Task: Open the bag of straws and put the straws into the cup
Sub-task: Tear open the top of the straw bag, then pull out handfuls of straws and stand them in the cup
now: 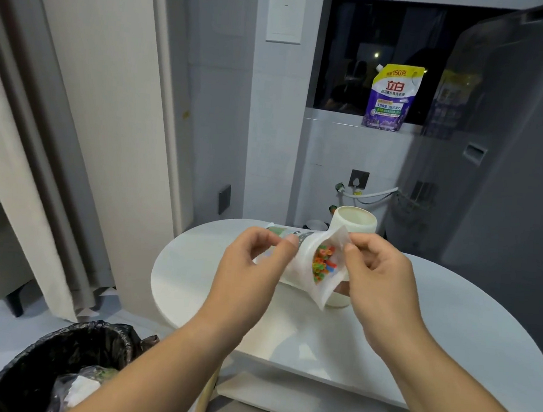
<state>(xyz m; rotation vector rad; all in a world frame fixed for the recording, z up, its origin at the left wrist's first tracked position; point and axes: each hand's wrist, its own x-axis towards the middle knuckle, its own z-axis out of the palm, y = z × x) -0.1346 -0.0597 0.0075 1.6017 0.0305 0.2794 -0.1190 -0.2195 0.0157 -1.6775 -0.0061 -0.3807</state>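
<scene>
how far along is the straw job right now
Done: the white plastic bag looks open, its mouth spread and colourful straw ends showing. In hand: the left hand and right hand pinch its edges apart. Left: the straws sit inside the bag; none show in the cream cup behind it.

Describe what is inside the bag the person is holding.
At the open mouth of the bag, ends of coloured straws show: red, orange, green, blue. Their lengths are hidden by the white bag wall.
</scene>
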